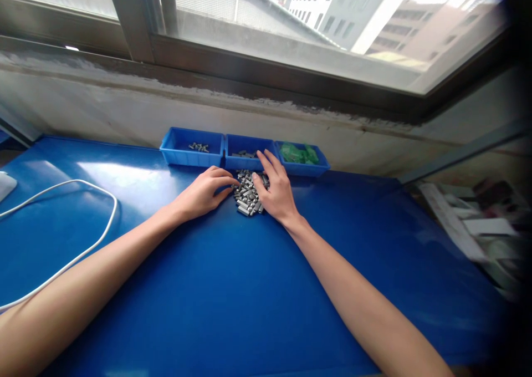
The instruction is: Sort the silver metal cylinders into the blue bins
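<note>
A loose pile of small metal pieces (248, 198) lies on the blue table (233, 299) between the two hands. The left hand (206, 193) reaches the near-left edge of the pile, its thumb and first finger only narrowly apart; whether a piece sits between them, I cannot tell. The right hand (277, 191) is spread wide over the pile's right side, thumb above the pieces and fingers pointing to the middle bin (240, 163), just beyond the pile. That bin holds more metal pieces (243, 154). Beyond the left hand, the left bin (191, 158) holds a few small screws (198, 147). Beyond the right hand, the right bin (305, 169) holds a green bag (299, 153). A white cable (117, 202) loops left of the left hand.
</note>
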Demonstrator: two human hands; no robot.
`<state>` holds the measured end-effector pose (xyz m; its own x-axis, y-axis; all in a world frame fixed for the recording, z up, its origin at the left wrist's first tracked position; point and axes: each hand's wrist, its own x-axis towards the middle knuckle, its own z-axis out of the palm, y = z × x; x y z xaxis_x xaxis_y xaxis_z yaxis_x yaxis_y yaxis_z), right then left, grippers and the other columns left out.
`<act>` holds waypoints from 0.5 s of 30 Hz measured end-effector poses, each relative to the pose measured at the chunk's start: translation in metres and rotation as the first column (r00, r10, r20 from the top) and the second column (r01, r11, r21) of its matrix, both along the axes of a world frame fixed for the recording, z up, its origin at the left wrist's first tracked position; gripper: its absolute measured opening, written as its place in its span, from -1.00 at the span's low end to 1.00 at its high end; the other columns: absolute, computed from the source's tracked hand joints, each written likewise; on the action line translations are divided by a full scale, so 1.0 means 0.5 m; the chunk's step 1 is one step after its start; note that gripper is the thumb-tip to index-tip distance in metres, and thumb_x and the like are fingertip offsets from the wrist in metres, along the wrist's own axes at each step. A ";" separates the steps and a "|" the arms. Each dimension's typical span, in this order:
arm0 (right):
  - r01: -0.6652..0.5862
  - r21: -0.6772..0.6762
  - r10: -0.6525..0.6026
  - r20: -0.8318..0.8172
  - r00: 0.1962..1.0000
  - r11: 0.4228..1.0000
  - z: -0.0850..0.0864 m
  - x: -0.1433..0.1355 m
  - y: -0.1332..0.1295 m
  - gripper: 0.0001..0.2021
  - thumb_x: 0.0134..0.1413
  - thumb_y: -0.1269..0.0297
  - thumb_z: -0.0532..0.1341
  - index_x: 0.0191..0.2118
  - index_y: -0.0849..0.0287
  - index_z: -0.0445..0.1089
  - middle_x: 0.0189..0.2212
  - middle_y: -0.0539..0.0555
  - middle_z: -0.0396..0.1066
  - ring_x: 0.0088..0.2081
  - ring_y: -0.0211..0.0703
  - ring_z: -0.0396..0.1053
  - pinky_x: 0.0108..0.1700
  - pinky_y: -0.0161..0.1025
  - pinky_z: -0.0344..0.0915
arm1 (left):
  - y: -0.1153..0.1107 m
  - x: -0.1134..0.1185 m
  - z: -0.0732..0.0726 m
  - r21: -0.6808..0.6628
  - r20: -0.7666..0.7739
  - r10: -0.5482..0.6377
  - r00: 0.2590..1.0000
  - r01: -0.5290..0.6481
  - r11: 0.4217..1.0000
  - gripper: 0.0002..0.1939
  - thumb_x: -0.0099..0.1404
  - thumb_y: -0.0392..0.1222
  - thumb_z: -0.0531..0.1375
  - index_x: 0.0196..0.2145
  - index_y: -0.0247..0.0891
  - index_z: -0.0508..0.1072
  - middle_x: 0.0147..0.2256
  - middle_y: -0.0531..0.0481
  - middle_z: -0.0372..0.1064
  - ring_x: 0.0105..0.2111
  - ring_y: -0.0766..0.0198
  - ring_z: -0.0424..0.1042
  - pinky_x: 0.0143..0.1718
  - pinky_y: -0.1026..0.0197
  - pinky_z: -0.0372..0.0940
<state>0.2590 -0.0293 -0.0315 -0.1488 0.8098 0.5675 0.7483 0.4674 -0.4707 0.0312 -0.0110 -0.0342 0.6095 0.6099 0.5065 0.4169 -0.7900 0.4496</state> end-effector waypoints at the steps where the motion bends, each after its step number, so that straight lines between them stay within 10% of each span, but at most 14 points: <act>1: -0.001 0.023 0.001 0.000 1.000 1.000 0.002 -0.001 -0.002 -0.51 0.33 0.27 0.14 0.33 0.05 0.25 0.36 0.24 0.20 0.37 0.12 0.16 0.37 0.22 0.14 | 0.001 -0.001 0.000 -0.005 0.004 0.022 1.000 -0.022 1.000 -0.77 0.43 -0.25 0.17 -0.05 -0.24 0.59 -0.08 -0.16 0.55 -0.07 0.08 0.45 0.01 0.01 0.38; 15: -0.141 0.142 0.139 0.024 0.990 0.980 0.013 -0.007 -0.019 -0.83 0.30 0.33 0.15 -0.15 0.11 0.51 -0.17 0.14 0.55 -0.07 0.03 0.45 0.06 0.05 0.40 | -0.003 0.001 0.017 -0.219 0.142 0.191 0.971 -0.158 0.963 -0.80 0.37 -0.06 0.26 -0.29 -0.25 0.51 -0.41 0.00 0.46 -0.44 0.30 0.36 -0.38 0.26 0.27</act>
<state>0.2553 -0.0390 -0.0247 -0.2636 0.6912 0.6729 0.6771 0.6294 -0.3813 0.0316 -0.0127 -0.0258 0.4053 0.8002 0.4420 0.4489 -0.5954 0.6663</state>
